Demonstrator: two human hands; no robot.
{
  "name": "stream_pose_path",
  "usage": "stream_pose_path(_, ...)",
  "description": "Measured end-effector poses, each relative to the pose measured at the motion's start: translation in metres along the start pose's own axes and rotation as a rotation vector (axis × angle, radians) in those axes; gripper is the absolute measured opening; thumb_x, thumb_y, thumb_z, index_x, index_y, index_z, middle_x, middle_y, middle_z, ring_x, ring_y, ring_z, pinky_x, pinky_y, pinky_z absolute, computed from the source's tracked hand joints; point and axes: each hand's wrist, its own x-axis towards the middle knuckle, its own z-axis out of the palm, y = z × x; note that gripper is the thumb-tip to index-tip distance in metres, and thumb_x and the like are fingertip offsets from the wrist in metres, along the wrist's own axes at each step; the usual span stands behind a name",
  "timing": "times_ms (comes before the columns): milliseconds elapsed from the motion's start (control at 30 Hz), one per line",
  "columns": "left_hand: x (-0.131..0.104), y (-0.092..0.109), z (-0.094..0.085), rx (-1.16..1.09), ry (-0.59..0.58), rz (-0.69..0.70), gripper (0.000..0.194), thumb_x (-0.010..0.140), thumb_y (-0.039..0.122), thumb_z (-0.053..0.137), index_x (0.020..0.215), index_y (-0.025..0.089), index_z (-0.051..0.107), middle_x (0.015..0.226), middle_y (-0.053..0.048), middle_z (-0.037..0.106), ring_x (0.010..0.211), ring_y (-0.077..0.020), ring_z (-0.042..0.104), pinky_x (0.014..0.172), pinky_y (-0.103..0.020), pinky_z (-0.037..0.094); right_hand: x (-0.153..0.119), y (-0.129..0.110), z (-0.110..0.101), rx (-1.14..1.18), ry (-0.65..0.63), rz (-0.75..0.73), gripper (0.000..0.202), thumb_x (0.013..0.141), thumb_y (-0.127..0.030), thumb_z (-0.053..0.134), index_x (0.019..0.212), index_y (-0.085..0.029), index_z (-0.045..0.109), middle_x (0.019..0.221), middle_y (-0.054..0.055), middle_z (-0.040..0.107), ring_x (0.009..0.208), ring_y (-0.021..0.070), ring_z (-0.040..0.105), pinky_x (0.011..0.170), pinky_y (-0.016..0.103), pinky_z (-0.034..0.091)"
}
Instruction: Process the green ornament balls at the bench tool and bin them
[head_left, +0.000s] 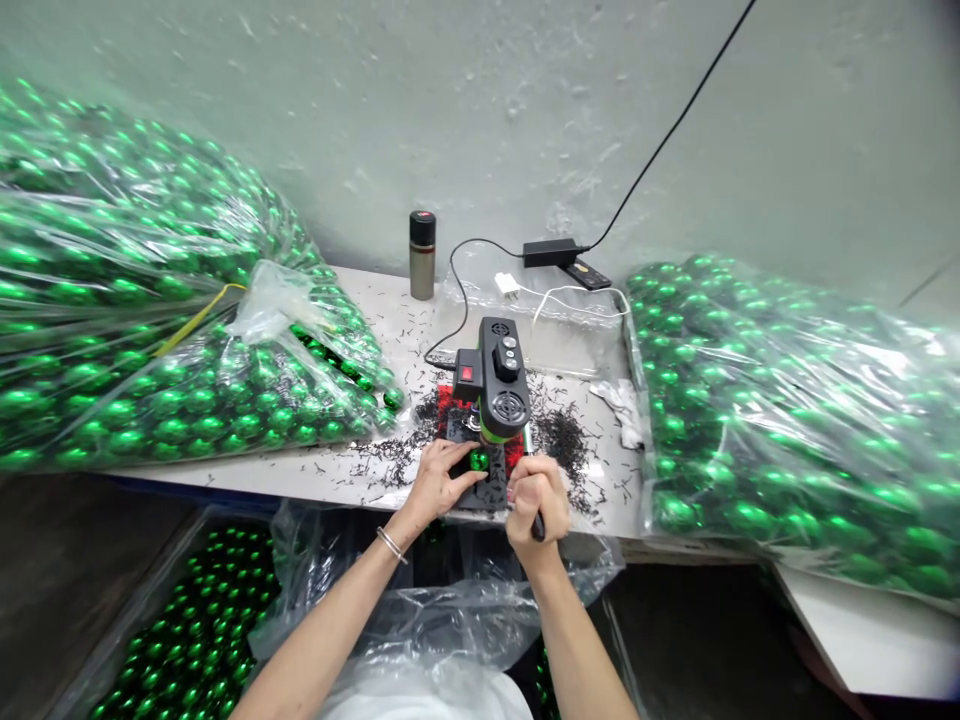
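Note:
At the middle of the table stands a small black machine point(505, 375) with a red switch and round vents. Beneath its head is a shiny green ball point(478, 459). My left hand point(437, 480) pinches that ball between thumb and fingers from the left side. To the right, my right hand point(538, 500) is wrapped round a black lever handle point(538, 527) at the front of the machine. Many small black pieces point(562, 440) lie scattered on both sides of the machine, with red patches visible around its base.
Large clear bags of green balls flank the machine, one at left point(150, 300) and one at right point(787, 420). Behind are a bottle point(422, 258), a power adapter point(550, 252) and cables. An open bag of green balls point(195, 620) sits below the table edge.

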Motion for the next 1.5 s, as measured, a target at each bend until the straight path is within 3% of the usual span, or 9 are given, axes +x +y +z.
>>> stream_pose_path(267,-0.002,-0.001,0.004,0.002,0.022,-0.030,0.036,0.080,0.039,0.076,0.113,0.026,0.074,0.099,-0.007,0.073,0.096,-0.0256,0.062,0.092,-0.043,0.047,-0.033,0.024,0.011,0.019,0.068,-0.020,0.029,0.097,-0.021,0.036,0.070,-0.021,0.046,0.076,-0.001,0.053,0.065,0.0119,0.055,0.081,0.039,0.050)
stream_pose_path(567,-0.001,0.001,0.003,0.029,0.021,-0.005,0.036,0.082,0.038,0.074,0.115,0.023,0.072,0.098,-0.007,0.073,0.096,-0.0253,0.062,0.091,-0.042,0.047,-0.036,0.030,0.010,-0.016,-0.004,-0.086,0.025,0.095,-0.017,0.035,0.072,-0.022,0.045,0.076,0.000,0.053,0.068,0.0137,0.059,0.077,0.038,0.050)
stream_pose_path(700,0.002,0.004,0.004,0.046,0.009,-0.027,0.036,0.082,0.038,0.075,0.115,0.023,0.073,0.099,-0.008,0.073,0.098,-0.0257,0.062,0.092,-0.042,0.047,-0.017,0.017,0.004,0.019,0.004,-0.081,0.027,0.094,-0.015,0.037,0.069,-0.021,0.045,0.074,0.000,0.052,0.066,0.0139,0.055,0.067,0.033,0.047)
stream_pose_path(800,0.003,0.005,0.005,0.029,0.038,-0.043,0.036,0.079,0.036,0.078,0.112,0.023,0.074,0.098,-0.008,0.073,0.097,-0.0260,0.063,0.091,-0.042,0.048,0.016,-0.004,-0.004,0.086,0.041,0.068,0.032,0.095,-0.013,0.039,0.063,-0.021,0.042,0.068,-0.001,0.049,0.065,0.0130,0.050,0.059,0.029,0.039)
stream_pose_path(933,-0.017,0.007,0.001,0.028,0.116,-0.003,0.036,0.083,0.037,0.074,0.115,0.021,0.072,0.100,-0.009,0.073,0.096,-0.0257,0.064,0.090,-0.042,0.049,0.054,-0.029,-0.013,0.089,-0.044,0.250,0.035,0.097,-0.018,0.045,0.062,-0.021,0.041,0.064,-0.003,0.045,0.062,0.0113,0.046,0.060,0.028,0.035)
stream_pose_path(1133,-0.060,0.002,-0.028,0.187,0.117,0.212,0.051,0.085,0.050,0.069,0.126,0.019,0.064,0.113,-0.013,0.071,0.104,-0.0289,0.061,0.093,-0.045,0.047,0.048,-0.029,-0.008,0.100,0.016,0.216,0.037,0.097,-0.019,0.046,0.061,-0.021,0.041,0.063,-0.002,0.045,0.066,0.0121,0.049,0.064,0.029,0.036)
stream_pose_path(1300,-0.001,-0.014,-0.080,0.464,0.312,-0.049,0.027,0.098,0.021,0.046,0.116,0.015,0.066,0.121,-0.017,0.065,0.113,-0.0300,0.055,0.095,-0.044,0.042,0.039,-0.026,-0.004,0.101,0.053,0.202,0.036,0.097,-0.017,0.046,0.061,-0.021,0.041,0.064,-0.002,0.045,0.067,0.0125,0.049,0.064,0.029,0.036)
stream_pose_path(1400,0.046,-0.026,-0.103,0.559,0.236,-0.143,0.018,0.094,0.020,0.053,0.098,0.012,0.068,0.104,-0.018,0.067,0.106,-0.0316,0.055,0.095,-0.046,0.038,0.038,-0.025,-0.004,0.101,0.041,0.200,0.036,0.097,-0.016,0.045,0.062,-0.020,0.041,0.065,-0.002,0.046,0.067,0.0120,0.049,0.063,0.029,0.035)
stream_pose_path(1500,0.071,-0.034,-0.107,0.546,0.161,-0.146,0.013,0.087,0.022,0.064,0.076,0.015,0.064,0.076,-0.011,0.064,0.095,-0.0300,0.058,0.092,-0.044,0.037,0.036,-0.024,-0.003,0.109,0.048,0.204,0.036,0.097,-0.017,0.045,0.061,-0.020,0.041,0.066,-0.001,0.047,0.065,0.0118,0.049,0.061,0.028,0.035)
